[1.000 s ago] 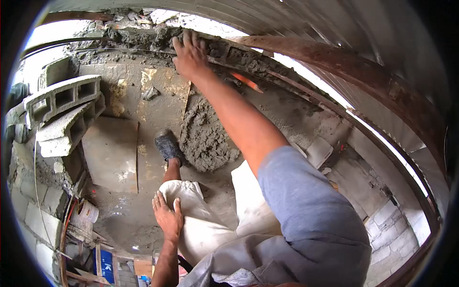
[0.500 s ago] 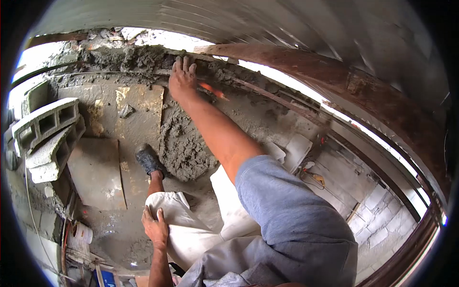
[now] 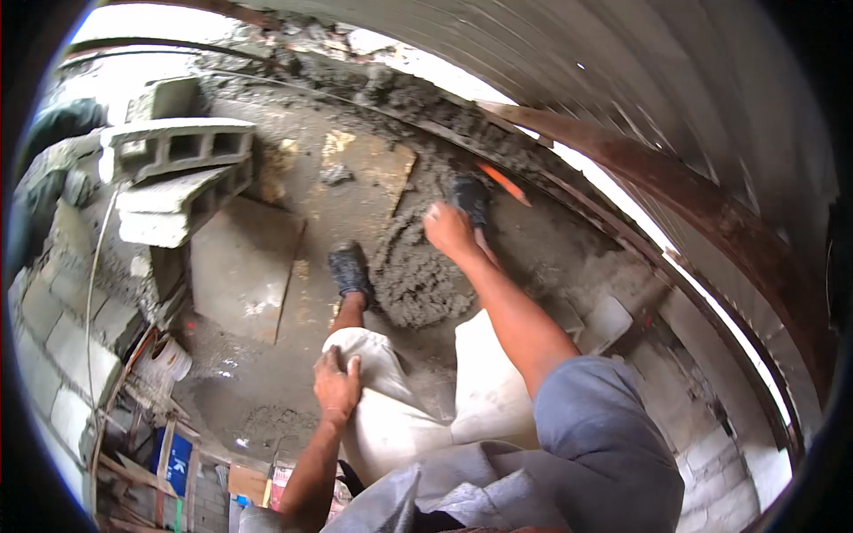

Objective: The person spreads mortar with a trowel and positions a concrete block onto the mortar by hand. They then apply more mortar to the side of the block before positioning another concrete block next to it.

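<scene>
My right hand (image 3: 450,231) is over the far part of the wet mortar heap (image 3: 426,289), beside my booted right foot. Its fingers look curled in, and whatever they may hold is hidden. My left hand (image 3: 338,386) lies on my left knee, on the white trousers (image 3: 382,417), with its fingers apart and no object in it. Beyond the heap, lumpy mortar (image 3: 391,89) lies along the top of the wall. A long orange pointed object (image 3: 505,184) rests near the wall's foot, to the right of my right foot.
Hollow concrete blocks (image 3: 178,147) are stacked at the left, beside a flat board (image 3: 244,271). A white bucket (image 3: 171,357) stands at lower left. A wooden beam (image 3: 622,164) and corrugated sheeting (image 3: 675,98) hang low at the right.
My right hand has come back from the mortar on the wall top to above the heap, its fingers now curled. My left hand stays on my knee. The view has turned.
</scene>
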Demonstrator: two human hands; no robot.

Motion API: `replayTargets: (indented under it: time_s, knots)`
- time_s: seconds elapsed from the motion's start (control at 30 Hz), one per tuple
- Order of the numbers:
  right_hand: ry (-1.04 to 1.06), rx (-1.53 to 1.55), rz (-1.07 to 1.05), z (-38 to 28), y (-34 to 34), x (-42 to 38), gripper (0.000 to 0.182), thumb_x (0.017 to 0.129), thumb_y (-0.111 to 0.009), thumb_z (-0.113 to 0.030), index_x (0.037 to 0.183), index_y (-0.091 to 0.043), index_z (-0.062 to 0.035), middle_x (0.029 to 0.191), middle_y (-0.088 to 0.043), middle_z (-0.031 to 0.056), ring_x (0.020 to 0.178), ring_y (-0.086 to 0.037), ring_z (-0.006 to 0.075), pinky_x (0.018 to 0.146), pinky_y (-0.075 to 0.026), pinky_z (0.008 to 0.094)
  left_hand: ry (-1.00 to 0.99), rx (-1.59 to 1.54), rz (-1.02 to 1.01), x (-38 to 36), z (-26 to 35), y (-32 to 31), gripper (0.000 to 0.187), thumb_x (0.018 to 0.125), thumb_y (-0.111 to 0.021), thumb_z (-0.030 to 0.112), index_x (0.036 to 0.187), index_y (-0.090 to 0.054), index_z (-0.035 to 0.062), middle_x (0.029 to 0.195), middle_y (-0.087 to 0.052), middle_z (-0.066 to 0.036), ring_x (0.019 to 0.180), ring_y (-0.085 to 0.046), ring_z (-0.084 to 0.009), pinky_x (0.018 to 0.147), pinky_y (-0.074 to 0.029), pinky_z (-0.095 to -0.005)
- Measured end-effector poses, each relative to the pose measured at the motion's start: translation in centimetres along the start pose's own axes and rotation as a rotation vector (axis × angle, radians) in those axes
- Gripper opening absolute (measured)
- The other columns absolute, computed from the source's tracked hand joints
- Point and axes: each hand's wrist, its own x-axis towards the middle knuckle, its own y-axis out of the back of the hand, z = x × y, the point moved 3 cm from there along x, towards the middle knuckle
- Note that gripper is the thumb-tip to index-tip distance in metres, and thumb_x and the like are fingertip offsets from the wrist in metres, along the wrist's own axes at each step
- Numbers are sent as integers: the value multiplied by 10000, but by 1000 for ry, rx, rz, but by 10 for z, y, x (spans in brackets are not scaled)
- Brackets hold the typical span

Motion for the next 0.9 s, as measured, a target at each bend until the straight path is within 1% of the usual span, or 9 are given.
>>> replayTargets:
  time_s: [0.1, 0.23, 0.3, 0.37, 0.43, 0.47, 0.6, 0.77, 0.9]
  knots:
    - [-114, -20, -9, 36, -36, 14, 209, 834, -628, -239, 935, -671, -61, 970, -693, 211, 959, -647, 409, 844, -514, 483, 18, -25, -5, -2, -4, 0, 664, 895, -609, 447, 1383, -497, 10, 1370, -521, -219, 1312, -443, -363, 1108, -356, -430]
    - [-81, 91, 32, 5, -13, 80, 210, 843, -606, -235, 949, -704, -82, 984, -703, 193, 961, -662, 379, 850, -520, 441, 15, -94, 2, -6, -15, -2, 652, 874, -633, 422, 1349, -525, -12, 1348, -530, -249, 1287, -461, -395, 1096, -370, -440]
    - [76, 137, 123, -16, 7, 114, 254, 843, -620, -274, 966, -702, -67, 985, -705, 185, 960, -668, 366, 853, -515, 437, 18, -88, 12, -6, -24, -7, 647, 881, -629, 427, 1353, -522, -3, 1338, -534, -244, 1284, -465, -383, 1089, -375, -434]
    - [40, 182, 386, -35, 26, 134, 275, 841, -627, -287, 966, -696, -53, 979, -706, 178, 958, -669, 359, 853, -511, 430, 22, -88, 17, -8, -31, -10, 643, 887, -625, 432, 1358, -519, 7, 1329, -538, -238, 1282, -469, -371, 1083, -380, -429]
    - [5, 142, 262, -52, 46, 123, 302, 856, -600, -297, 957, -694, -29, 951, -693, 212, 955, -662, 375, 849, -505, 438, 1, -115, 28, -10, -35, -9, 653, 879, -632, 424, 1350, -519, -15, 1335, -532, -241, 1281, -468, -373, 1089, -372, -429]
    - [190, -178, 193, -48, 39, 128, 353, 860, -595, -336, 893, -680, 5, 897, -671, 259, 899, -656, 415, 802, -507, 478, 4, -133, 36, -11, -37, -9, 653, 879, -632, 424, 1350, -519, -15, 1335, -532, -241, 1281, -468, -373, 1089, -372, -429]
    - [275, -229, 109, -42, 9, 49, 459, 857, -630, -423, 727, -622, 17, 823, -629, 291, 792, -627, 474, 704, -494, 532, 16, -147, 11, -11, -43, -8, 709, 868, -608, 475, 1366, -507, -19, 1346, -528, -240, 1289, -459, -380, 1062, -395, -451]
    - [-17, -242, -153, -49, 10, -80, 392, 834, -670, -403, 982, -685, -40, 980, -690, 232, 960, -641, 442, 830, -516, 489, 47, -219, 13, -15, -57, -16, 751, 867, -601, 493, 1411, -459, -6, 1377, -505, -210, 1327, -419, -368, 1052, -392, -470]
    - [45, -241, -295, -42, 53, -162, 387, 819, -686, -361, 1025, -690, -33, 1026, -695, 204, 975, -650, 409, 859, -518, 449, 67, -353, 202, -17, -61, -15, 776, 875, -601, 487, 1448, -404, 2, 1415, -468, -212, 1348, -388, -378, 1093, -348, -483]
